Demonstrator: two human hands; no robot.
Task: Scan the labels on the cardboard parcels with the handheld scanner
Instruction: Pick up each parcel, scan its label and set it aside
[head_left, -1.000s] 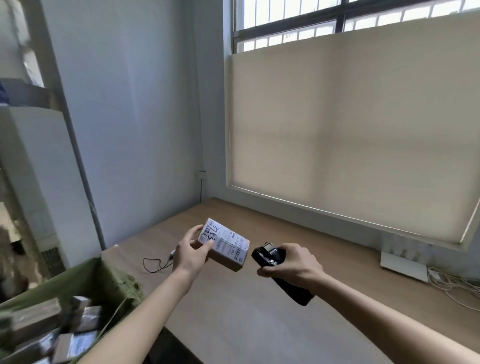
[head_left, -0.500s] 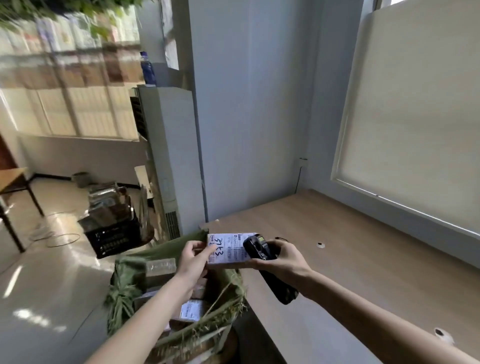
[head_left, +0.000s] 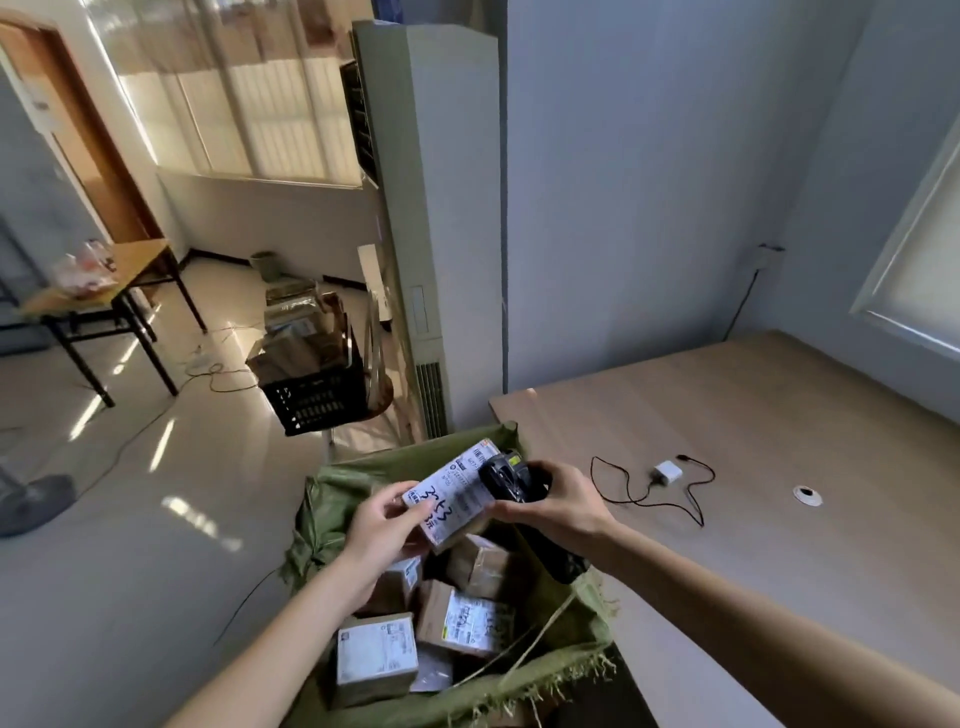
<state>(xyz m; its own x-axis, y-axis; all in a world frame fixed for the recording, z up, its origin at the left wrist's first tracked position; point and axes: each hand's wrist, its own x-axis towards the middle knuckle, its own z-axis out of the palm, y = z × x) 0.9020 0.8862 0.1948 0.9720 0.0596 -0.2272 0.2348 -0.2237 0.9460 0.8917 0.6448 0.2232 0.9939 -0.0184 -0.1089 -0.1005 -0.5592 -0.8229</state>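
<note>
My left hand (head_left: 382, 530) grips a small cardboard parcel (head_left: 457, 496) by its near end, its white label with handwritten marks facing up. My right hand (head_left: 558, 506) holds the black handheld scanner (head_left: 511, 480), whose head sits right against the far right end of the label. Both are above an open green woven sack (head_left: 332, 486). Inside the sack lie several more labelled cardboard parcels (head_left: 465, 618).
A wooden table (head_left: 753, 415) stretches to the right, bearing a white charger with a black cable (head_left: 667, 473) and a round cable hole (head_left: 807, 493). A black crate of parcels (head_left: 317, 400) stands on the floor behind, beside a tall white cabinet unit (head_left: 436, 208). A small table (head_left: 104, 296) is far left.
The view has swung left from the table and window to the sack. Both hands carried the parcel and scanner from above the table to above the sack, scanner still against the label.
</note>
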